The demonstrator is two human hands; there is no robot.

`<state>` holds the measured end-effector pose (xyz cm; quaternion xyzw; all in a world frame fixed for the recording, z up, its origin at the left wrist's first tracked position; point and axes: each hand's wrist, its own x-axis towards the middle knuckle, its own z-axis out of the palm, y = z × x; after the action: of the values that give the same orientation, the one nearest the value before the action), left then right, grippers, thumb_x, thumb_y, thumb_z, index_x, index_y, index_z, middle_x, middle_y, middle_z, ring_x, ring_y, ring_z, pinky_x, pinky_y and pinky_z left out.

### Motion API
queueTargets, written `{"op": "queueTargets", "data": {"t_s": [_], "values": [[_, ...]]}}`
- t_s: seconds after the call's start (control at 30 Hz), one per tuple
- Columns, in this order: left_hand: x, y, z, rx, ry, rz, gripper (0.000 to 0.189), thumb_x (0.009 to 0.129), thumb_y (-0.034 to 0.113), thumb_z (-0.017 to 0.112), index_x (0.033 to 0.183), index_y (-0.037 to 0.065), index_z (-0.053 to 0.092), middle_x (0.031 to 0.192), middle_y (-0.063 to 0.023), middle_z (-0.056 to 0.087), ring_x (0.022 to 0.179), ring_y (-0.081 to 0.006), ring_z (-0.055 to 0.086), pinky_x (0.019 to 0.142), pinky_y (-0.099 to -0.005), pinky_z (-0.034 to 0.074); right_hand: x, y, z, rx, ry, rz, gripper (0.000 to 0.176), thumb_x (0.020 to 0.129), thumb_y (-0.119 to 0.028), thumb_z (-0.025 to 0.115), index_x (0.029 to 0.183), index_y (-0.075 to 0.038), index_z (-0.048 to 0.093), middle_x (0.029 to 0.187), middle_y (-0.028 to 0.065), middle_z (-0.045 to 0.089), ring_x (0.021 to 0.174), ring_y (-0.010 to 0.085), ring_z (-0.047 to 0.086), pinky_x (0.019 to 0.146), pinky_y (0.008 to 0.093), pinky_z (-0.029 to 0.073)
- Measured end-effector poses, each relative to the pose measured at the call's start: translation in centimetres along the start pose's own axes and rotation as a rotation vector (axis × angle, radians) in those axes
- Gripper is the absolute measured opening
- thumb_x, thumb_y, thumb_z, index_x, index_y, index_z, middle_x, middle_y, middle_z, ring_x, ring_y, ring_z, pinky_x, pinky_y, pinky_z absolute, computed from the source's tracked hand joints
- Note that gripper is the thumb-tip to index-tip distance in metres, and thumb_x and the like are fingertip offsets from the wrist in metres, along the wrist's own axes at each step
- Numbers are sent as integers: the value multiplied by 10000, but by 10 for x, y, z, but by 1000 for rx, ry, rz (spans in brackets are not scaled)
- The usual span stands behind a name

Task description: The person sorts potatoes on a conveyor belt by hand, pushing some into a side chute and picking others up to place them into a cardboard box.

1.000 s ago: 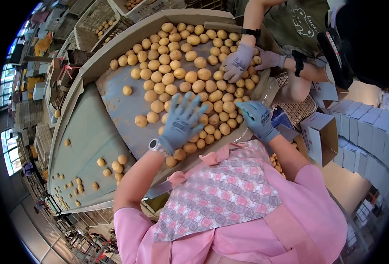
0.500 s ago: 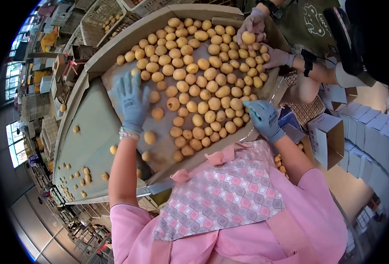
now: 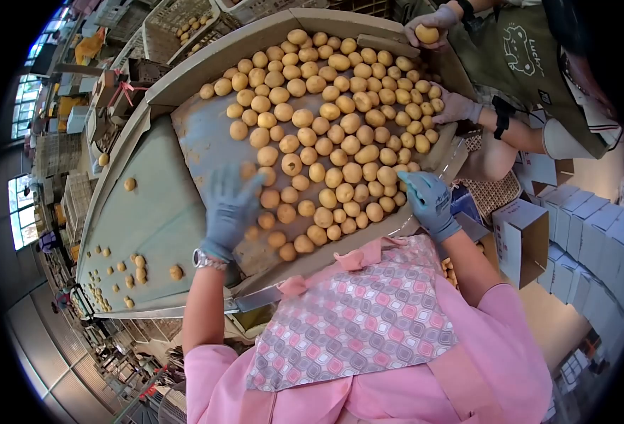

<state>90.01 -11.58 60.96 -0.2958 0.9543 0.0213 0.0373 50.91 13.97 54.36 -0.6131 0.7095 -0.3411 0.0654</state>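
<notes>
My left hand [image 3: 231,215], in a blue-grey glove, lies over the left edge of a spread of potatoes [image 3: 337,134] on the sloping metal tray [image 3: 202,138]. Its fingers are spread, slightly blurred, beside a few potatoes on the tray's lower part. My right hand [image 3: 431,203], gloved alike, rests at the tray's right rim, its fingers loosely bent and touching or nearly touching the outermost potatoes. I see nothing held in it. One potato [image 3: 291,165] in the middle has a dark spot.
Across the tray, a co-worker's gloved hand [image 3: 432,28] holds a potato; the other gloved hand [image 3: 459,106] touches the pile's edge. A green belt [image 3: 142,219] at left carries scattered potatoes. An open carton [image 3: 520,240] and stacked white boxes [image 3: 587,226] stand at right, crates [image 3: 178,32] behind.
My left hand has swept down and toward me along the potatoes, several of which have shifted. The co-worker's hand has lifted a potato away from the pile. My right hand has stayed near the rim.
</notes>
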Motion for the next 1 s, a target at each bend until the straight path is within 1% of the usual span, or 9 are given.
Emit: {"op": "queueTargets", "data": {"t_s": [0.07, 0.13, 0.23, 0.43, 0.6, 0.8, 0.9, 0.97, 1.0], "values": [[-24, -16, -12, -71, 218, -225, 663, 920, 170, 741, 1559, 121, 572, 1654, -242, 453, 1568, -474, 362, 1300, -583, 300, -2, -6, -4, -2, 9, 28, 368, 965, -105, 704, 1330, -107, 753, 1048, 141, 747, 907, 331, 706, 814, 444, 578], [-52, -24, -12, -227, 340, -345, 618, 947, 158, 721, 1545, 80, 584, 1626, -258, 473, 1551, -479, 384, 1289, -564, 314, 5, -13, -6, -9, 48, 67, 417, 972, -115, 708, 1389, -116, 727, 1089, 139, 757, 946, 330, 717, 846, 449, 583], [-87, 3, -17, -170, 355, -429, 586, 987, 184, 693, 1554, 86, 578, 1627, -246, 478, 1548, -475, 389, 1279, -572, 311, 6, -9, -3, -1, 38, 96, 481, 975, -140, 725, 1454, -128, 687, 1116, 136, 764, 992, 331, 725, 888, 457, 583], [-140, 44, 0, -114, 341, -474, 541, 1021, 215, 658, 1540, 78, 591, 1618, -230, 494, 1537, -472, 400, 1266, -594, 307, 14, -16, -4, -86, -179, 111, 498, 984, -299, 728, 1450, -138, 661, 1191, 114, 728, 1050, 325, 719, 908, 460, 584], [-141, 53, 8, -199, 437, -549, 522, 1022, 170, 654, 1530, 62, 601, 1594, -216, 528, 1518, -435, 439, 1255, -572, 321, 27, -11, 10, -162, -401, 190, 586, 934, -355, 759, 1456, -133, 613, 1264, 136, 672, 1117, 338, 703, 935, 485, 578], [-144, 53, 4, -298, 525, -595, 482, 1026, 124, 639, 1502, 50, 625, 1566, -218, 555, 1485, -435, 475, 1227, -563, 364, 51, -24, 18, -172, -527, 266, 604, 911, -403, 764, 1436, -133, 635, 1307, 159, 686, 1165, 362, 701, 968, 487, 570], [-139, 52, 2, -270, 553, -590, 475, 1021, 104, 638, 1492, 40, 630, 1541, -215, 577, 1461, -435, 500, 1213, -560, 385, 59, -64, 52, 228, -364, 95, 571, 915, -386, 758, 1412, -124, 652, 1312, 179, 689, 1142, 373, 706, 962, 473, 569], [-135, 51, 4, -264, 574, -590, 471, 1021, 99, 635, 1488, 35, 632, 1525, -214, 590, 1448, -435, 514, 1209, -559, 392, 80, -119, 60, 248, -692, 32, 568, 926, -361, 757, 1411, -86, 650, 1284, 199, 684, 1128, 378, 702, 971, 466, 563], [-138, 50, 8, -270, 584, -592, 468, 1023, 100, 633, 1486, 32, 632, 1518, -214, 595, 1443, -435, 519, 1209, -558, 392, 89, -138, 71, 350, -752, -59, 572, 947, -313, 762, 1451, -80, 625, 1309, 179, 680, 1139, 353, 707, 982, 449, 564]]}}
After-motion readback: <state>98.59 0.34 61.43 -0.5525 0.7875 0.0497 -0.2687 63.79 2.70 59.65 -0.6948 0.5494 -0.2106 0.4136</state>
